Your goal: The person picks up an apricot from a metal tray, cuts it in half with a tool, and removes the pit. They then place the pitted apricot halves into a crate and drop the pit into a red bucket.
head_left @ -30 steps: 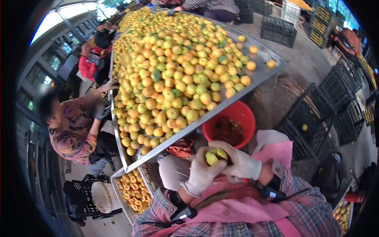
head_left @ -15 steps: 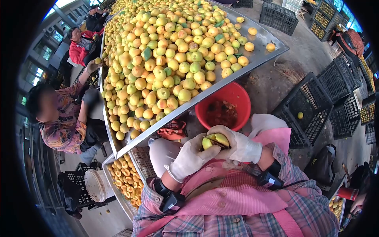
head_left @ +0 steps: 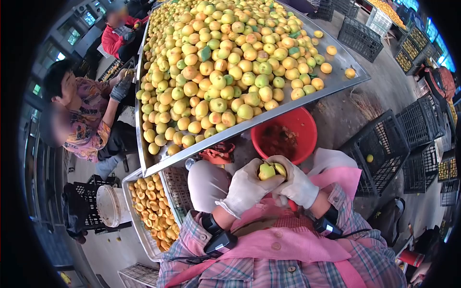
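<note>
Both my hands wear white gloves and meet above my lap. My left hand point(head_left: 250, 187) is closed around a split green-yellow apricot point(head_left: 266, 172). From the other side, my right hand point(head_left: 297, 180) grips the same fruit, its fingers bent over the second half. A dark line shows between the halves; the stone cannot be made out. A short red handle point(head_left: 293, 205) sticks out beneath my right hand; the rest of it is hidden. Just beyond my hands stands a red basin point(head_left: 309, 139) with brownish scraps inside.
A metal-edged table point(head_left: 336, 93) carries a large heap of apricots point(head_left: 216, 72). At my left, a tray point(head_left: 139, 230) holds halved apricots. Black crates point(head_left: 379, 149) stand at the right. A co-worker in a patterned shirt point(head_left: 89, 129) sits left, near a white bucket point(head_left: 111, 206).
The view has shifted, so the table and basin appear farther right. In my hands the apricot has turned and its halves stand more upright. The red handle now shows beneath my right hand.
</note>
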Demonstrator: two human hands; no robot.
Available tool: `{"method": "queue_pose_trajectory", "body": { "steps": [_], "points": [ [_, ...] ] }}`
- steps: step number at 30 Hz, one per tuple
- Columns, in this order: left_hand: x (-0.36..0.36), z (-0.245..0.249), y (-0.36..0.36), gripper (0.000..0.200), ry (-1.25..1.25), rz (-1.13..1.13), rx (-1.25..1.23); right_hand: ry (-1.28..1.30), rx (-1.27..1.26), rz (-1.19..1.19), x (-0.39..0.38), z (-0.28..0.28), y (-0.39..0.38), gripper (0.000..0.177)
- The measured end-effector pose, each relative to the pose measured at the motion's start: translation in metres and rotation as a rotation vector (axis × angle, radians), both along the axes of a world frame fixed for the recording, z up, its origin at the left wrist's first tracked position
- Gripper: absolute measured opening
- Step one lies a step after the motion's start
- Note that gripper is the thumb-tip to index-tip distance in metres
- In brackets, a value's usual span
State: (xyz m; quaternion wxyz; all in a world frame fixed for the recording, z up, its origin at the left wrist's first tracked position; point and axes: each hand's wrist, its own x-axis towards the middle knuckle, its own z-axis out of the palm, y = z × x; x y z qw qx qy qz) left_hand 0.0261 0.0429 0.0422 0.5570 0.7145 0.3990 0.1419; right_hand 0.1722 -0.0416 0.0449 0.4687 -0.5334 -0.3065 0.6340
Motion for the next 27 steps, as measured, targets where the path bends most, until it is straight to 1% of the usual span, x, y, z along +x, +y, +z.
{"method": "queue_pose_trajectory", "body": {
  "steps": [1,3,4,6,9,10,14,16,17,18,19,20,21,22,23,24,25,26,27],
  "points": [
    [0.000,0.001,-0.001,0.047,-0.003,0.005,0.001,0.044,-0.049,-0.008,0.000,0.001,0.000,0.065],
    [0.001,0.002,-0.001,0.048,0.067,0.028,0.051,0.065,-0.056,-0.015,-0.001,-0.003,0.000,0.065],
    [0.000,0.001,-0.002,0.048,0.062,0.032,0.052,0.090,-0.065,-0.026,-0.001,-0.005,0.000,0.066],
    [-0.001,0.000,-0.004,0.048,0.110,0.051,0.131,0.090,-0.071,-0.019,-0.003,-0.005,0.001,0.066],
    [-0.002,0.010,-0.005,0.046,0.164,0.083,0.082,0.116,-0.112,0.006,-0.003,-0.005,0.002,0.065],
    [-0.004,0.008,-0.006,0.046,0.162,0.084,0.082,0.140,-0.145,0.021,-0.003,-0.004,0.002,0.064],
    [-0.008,-0.002,-0.007,0.047,0.118,0.130,0.080,0.151,-0.132,0.011,-0.006,-0.005,0.004,0.063],
    [-0.009,-0.004,-0.008,0.047,0.104,0.141,0.085,0.115,-0.078,0.022,-0.006,-0.007,0.004,0.055],
    [-0.010,-0.005,-0.007,0.045,0.130,0.150,0.159,0.116,-0.080,0.021,-0.006,-0.007,0.003,0.055],
    [-0.012,-0.006,-0.006,0.043,0.155,0.160,0.232,0.121,-0.106,-0.009,-0.005,-0.007,0.001,0.050],
    [-0.020,-0.021,0.003,0.046,0.102,0.254,0.240,0.126,-0.129,-0.038,-0.003,-0.007,0.001,0.046],
    [-0.031,-0.030,0.012,0.046,-0.011,0.318,0.040,0.095,-0.083,-0.089,0.001,-0.002,0.000,0.036],
    [-0.039,-0.028,0.021,0.045,-0.122,0.377,-0.161,0.090,-0.093,-0.130,0.007,0.004,-0.001,0.041],
    [-0.045,-0.023,0.022,0.046,-0.279,0.287,-0.296,0.123,-0.075,-0.140,0.014,0.007,-0.002,0.046],
    [-0.045,-0.023,0.020,0.046,-0.272,0.285,-0.307,0.157,-0.063,-0.150,0.019,0.008,-0.002,0.050],
    [-0.043,-0.023,0.018,0.050,-0.398,0.178,-0.354,0.218,-0.026,-0.172,0.020,0.003,-0.001,0.061],
    [-0.042,-0.021,0.017,0.053,-0.527,0.071,-0.394,0.219,-0.030,-0.169,0.020,0.005,-0.001,0.061],
    [-0.039,-0.017,0.014,0.055,-0.586,-0.024,-0.470,0.257,-0.017,-0.174,0.018,0.010,0.001,0.064],
    [-0.033,-0.015,0.011,0.055,-0.586,-0.015,-0.464,0.296,-0.002,-0.176,0.015,0.012,0.003,0.067]
  ]
}}
